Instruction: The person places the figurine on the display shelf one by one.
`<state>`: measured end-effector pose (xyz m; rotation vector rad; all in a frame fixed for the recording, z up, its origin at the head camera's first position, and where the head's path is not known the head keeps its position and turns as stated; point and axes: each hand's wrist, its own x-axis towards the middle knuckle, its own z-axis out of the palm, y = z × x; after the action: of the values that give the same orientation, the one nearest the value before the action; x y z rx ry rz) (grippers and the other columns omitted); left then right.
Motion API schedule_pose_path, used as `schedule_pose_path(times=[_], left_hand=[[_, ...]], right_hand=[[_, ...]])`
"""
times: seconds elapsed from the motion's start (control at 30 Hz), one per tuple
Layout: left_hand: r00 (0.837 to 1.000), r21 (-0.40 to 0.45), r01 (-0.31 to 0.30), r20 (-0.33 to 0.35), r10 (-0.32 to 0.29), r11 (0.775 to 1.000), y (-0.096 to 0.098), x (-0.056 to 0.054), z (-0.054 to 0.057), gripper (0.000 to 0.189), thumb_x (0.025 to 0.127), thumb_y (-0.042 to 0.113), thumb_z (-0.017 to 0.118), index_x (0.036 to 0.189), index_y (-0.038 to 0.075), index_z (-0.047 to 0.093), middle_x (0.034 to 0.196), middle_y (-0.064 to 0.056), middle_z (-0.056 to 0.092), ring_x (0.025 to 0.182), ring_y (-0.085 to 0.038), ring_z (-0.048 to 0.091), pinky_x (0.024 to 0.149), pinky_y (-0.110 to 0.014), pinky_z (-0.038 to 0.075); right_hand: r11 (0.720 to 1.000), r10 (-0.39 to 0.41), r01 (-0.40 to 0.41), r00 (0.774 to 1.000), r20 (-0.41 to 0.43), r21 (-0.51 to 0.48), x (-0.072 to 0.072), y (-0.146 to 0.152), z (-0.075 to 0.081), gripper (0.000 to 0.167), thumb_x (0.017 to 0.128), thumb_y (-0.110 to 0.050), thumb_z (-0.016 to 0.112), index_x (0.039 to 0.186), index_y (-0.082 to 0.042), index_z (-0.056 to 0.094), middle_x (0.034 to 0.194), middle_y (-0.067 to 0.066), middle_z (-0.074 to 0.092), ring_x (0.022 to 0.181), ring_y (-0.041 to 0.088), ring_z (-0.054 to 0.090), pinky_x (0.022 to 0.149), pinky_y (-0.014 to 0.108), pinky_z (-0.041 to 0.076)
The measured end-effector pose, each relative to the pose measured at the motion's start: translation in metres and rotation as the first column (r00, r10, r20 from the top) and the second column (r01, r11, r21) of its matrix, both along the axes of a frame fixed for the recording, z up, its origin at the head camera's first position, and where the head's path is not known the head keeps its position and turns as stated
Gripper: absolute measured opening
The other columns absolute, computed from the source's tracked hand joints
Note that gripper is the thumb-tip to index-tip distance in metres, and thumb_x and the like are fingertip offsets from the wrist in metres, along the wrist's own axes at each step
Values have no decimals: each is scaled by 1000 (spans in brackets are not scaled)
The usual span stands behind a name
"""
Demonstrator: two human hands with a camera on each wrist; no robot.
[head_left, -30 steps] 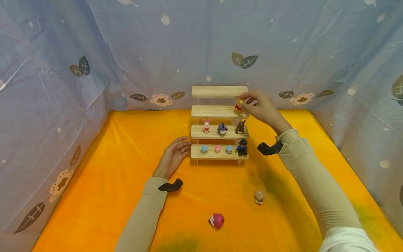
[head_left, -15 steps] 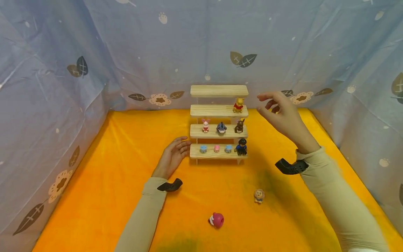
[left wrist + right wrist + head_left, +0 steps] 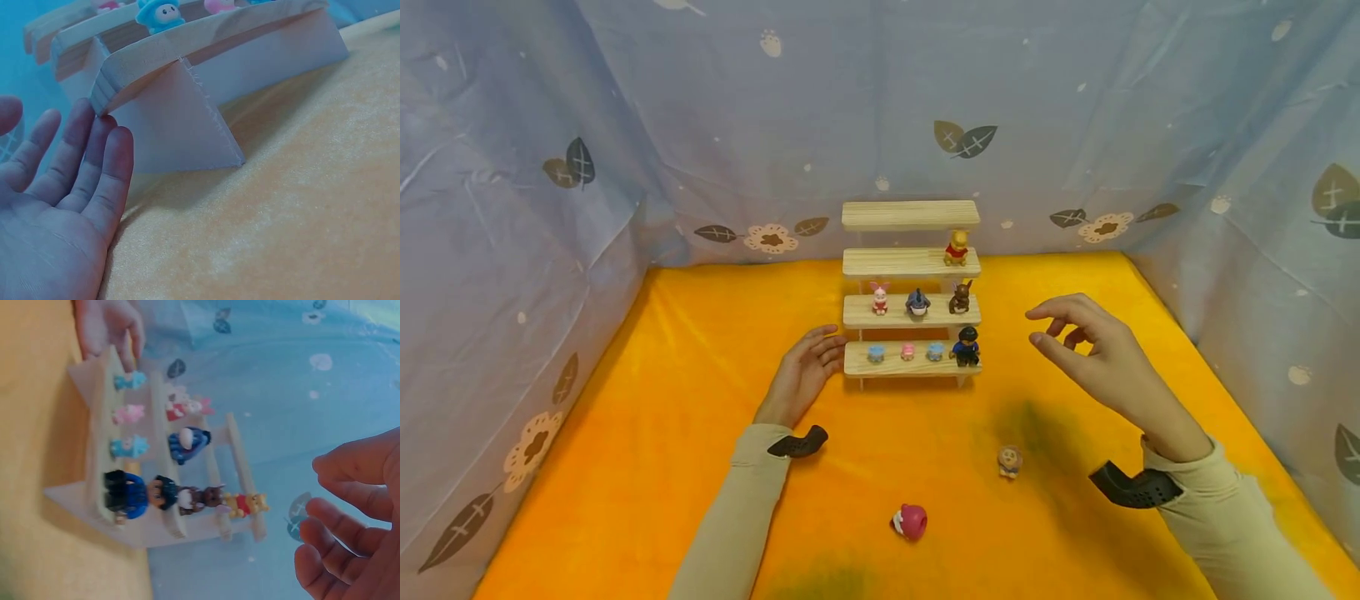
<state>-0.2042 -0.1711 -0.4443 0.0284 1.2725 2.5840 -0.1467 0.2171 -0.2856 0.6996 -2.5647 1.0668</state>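
Observation:
A tiered wooden shelf (image 3: 895,215) stands at the back centre. The left hand (image 3: 799,375) rests at the left end of its lowest tier, fingers extended; in the left wrist view its fingertips touch the board's corner. Away to the right of the shelf the right hand (image 3: 1101,354) hovers in the air with loosely bent fingers, holding nothing. A yellow bear figurine (image 3: 956,248) in a red top sits at the right end of the second tier from the top. Below it are a pink piglet (image 3: 879,299), a blue donkey (image 3: 917,302) and a brown rabbit-like figurine (image 3: 960,298).
The lowest tier bears small blue and pink figurines (image 3: 907,352) and a dark-haired doll (image 3: 967,347). On the orange cloth (image 3: 700,467) lie a lion-like figurine (image 3: 1009,461) and a crimson-and-white toy (image 3: 911,522). Patterned blue fabric (image 3: 820,100) encloses the back and sides.
The right hand has let go of the yellow bear on the second tier and moved right and toward the front. The left hand stays at the shelf. The head view has shifted slightly.

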Motion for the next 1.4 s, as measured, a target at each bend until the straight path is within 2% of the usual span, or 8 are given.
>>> schedule_pose_path(times=[0.23,0.5,0.7,0.9,1.07,1.2,1.4], left_hand=[[1000,1,3,-9,-2,1000,-2,0,1,41,110,31,43,141,5,44,134,-13,53,116,-19,56,98,-30,49],[1000,6,-2,-4,2,1000,-1,1,1,38,110,31,42,139,6,45,132,-13,55,115,-20,57,97,-31,50],[1000,2,-4,0,4,1000,-1,0,2,34,110,30,42,135,8,48,131,-12,57,114,-19,57,95,-30,49],[1000,12,5,-5,-5,1000,-1,0,1,38,111,30,41,140,5,44,130,-11,56,113,-19,56,95,-31,47],[1000,15,7,-5,-7,1000,-1,0,1,36,111,29,40,138,6,45,127,-10,57,112,-19,57,95,-31,48],[1000,15,5,-6,-5,1000,0,0,1,33,111,29,40,135,7,48,126,-9,58,112,-19,57,93,-30,49],[1000,12,5,-11,-5,1000,0,0,0,33,111,28,40,135,7,48,125,-9,58,112,-20,57,92,-29,51]], right_hand=[[999,10,-12,999,50,41,17,3,-17,29,95,-3,68,121,-16,68,99,-5,64,86,0,54,74,13,46],[994,27,-41,991,134,103,28,5,-40,24,96,-8,69,117,-20,68,96,-10,64,80,2,53,68,21,47],[994,28,-46,985,172,101,33,6,-55,22,96,-10,69,116,-20,69,98,-9,65,81,2,53,68,23,49],[994,16,-39,977,212,105,37,6,-66,20,96,-10,69,115,-19,69,98,-6,67,80,1,53,68,25,49],[992,-6,-29,962,272,122,40,8,-71,21,99,-13,66,119,-16,69,105,1,72,84,2,57,70,26,51],[993,-13,-27,948,317,119,45,10,-77,25,99,-12,66,123,-13,68,106,4,72,81,1,57,65,25,49],[995,50,-74,950,307,67,50,12,-94,27,96,-5,67,123,-8,67,107,8,69,76,-1,53,58,24,45]])
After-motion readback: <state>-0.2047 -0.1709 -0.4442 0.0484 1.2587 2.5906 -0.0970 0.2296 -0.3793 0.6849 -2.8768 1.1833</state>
